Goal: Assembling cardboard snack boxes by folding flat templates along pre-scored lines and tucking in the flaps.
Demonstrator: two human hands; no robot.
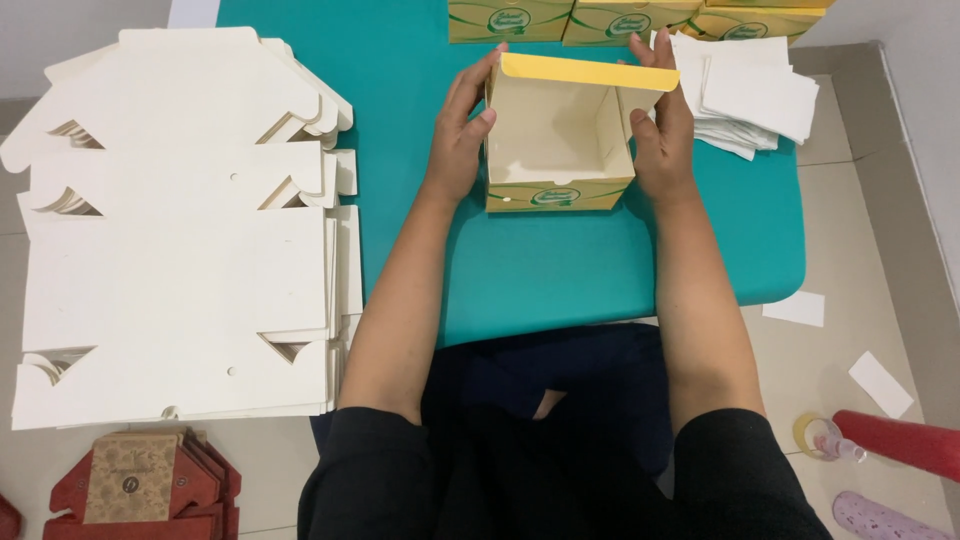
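A teal desk (560,270) fills the middle of the view, its far edge cut off by the top of the frame. To its left, on the floor, lies a tall stack of flat cream blanks (180,240), die-cut and unfolded; how many sheets it holds cannot be told. Below it a smaller pile of red and brown blanks (140,485) runs out of the frame at the bottom. On the desk, near its middle and toward the far side, stands an open box (558,140), cream inside, green and yellow outside, with a yellow lid flap raised at the back. The left hand (462,135) lies flat against the box's left wall, fingers together, thumb hooked over the rim. The right hand (660,125) presses the right wall likewise, fingers pointing up; its palm is hidden against the box. Behind the box, three finished boxes (620,20) show only their lower fronts. A heap of white paper sheets (745,90) sits just right of the right hand. On the floor to the right lie two loose white slips (795,308), a red cylinder (900,440) cut off at the edge, and a tape roll (812,436), hard to make out.
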